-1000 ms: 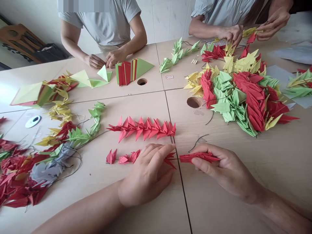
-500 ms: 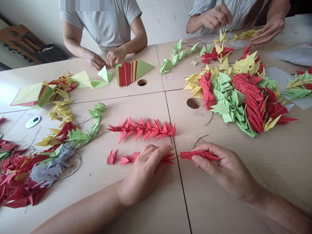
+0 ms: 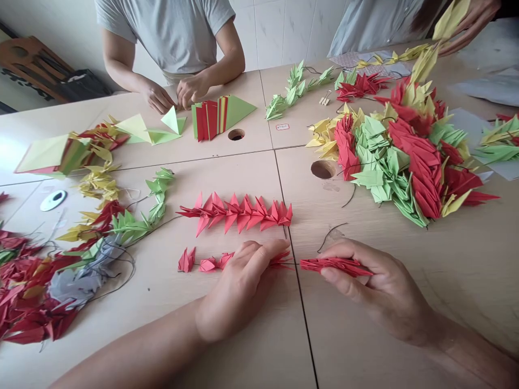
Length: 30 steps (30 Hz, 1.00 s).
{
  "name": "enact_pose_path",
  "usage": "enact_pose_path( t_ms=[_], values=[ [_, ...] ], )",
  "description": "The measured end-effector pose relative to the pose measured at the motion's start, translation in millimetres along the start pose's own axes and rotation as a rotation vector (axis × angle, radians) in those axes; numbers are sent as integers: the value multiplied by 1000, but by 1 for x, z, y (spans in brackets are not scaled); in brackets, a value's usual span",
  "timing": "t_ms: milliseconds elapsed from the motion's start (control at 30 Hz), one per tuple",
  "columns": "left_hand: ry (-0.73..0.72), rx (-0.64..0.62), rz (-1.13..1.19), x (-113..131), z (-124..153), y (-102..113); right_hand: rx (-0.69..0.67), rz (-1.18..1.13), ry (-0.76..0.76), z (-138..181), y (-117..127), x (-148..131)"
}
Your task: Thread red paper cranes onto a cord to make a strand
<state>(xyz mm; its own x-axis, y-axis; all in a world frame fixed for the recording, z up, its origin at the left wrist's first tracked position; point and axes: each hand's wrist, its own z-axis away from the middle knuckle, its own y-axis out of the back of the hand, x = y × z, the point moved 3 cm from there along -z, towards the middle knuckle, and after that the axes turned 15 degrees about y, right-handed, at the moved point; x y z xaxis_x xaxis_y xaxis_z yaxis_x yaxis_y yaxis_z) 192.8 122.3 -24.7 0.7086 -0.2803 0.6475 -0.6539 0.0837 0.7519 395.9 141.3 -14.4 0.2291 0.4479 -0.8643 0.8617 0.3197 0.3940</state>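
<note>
My left hand (image 3: 245, 289) curls over a row of red folded paper cranes (image 3: 216, 262) threaded on a dark string. Its palm and some of the cranes are hidden beneath the fingers. To its right, my right hand (image 3: 377, 286) pinches a tight stack of red paper cranes (image 3: 330, 265) between thumb and fingers. A short piece of the string spans the gap between both hands. Just beyond them lies a second string of red cranes (image 3: 239, 213), wings spread. A loose dark thread end (image 3: 330, 236) curves behind my right hand.
A heap of red, green and yellow crane strings (image 3: 409, 167) lies at right; more strings pile at left (image 3: 36, 302). Folded paper sheets (image 3: 223, 119) stand near a co-worker's hands (image 3: 174, 97). Another person's hand (image 3: 472, 27) lifts yellow cranes. The table has round holes (image 3: 323, 169).
My right hand and its red stack have shifted slightly right and down; my left hand stays nearly still. The co-worker at far right has pulled the yellow cranes up and right.
</note>
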Motion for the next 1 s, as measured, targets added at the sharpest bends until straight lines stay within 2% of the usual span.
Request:
enact_pose_path(
  t_ms=[200,367,633,833,1000],
  values=[
    [16,-72,9,3,-1,1,26,64,-41,2,-1,8],
    [14,-96,45,2,-1,1,-26,63,33,-3,-3,4],
    [19,-80,54,4,-1,2,4,83,52,-1,-2,5],
    [37,-104,82,3,0,2,-42,81,43,-1,-3,6],
    [-13,-129,94,6,-1,4,-98,52,74,-3,-7,6]
  ],
)
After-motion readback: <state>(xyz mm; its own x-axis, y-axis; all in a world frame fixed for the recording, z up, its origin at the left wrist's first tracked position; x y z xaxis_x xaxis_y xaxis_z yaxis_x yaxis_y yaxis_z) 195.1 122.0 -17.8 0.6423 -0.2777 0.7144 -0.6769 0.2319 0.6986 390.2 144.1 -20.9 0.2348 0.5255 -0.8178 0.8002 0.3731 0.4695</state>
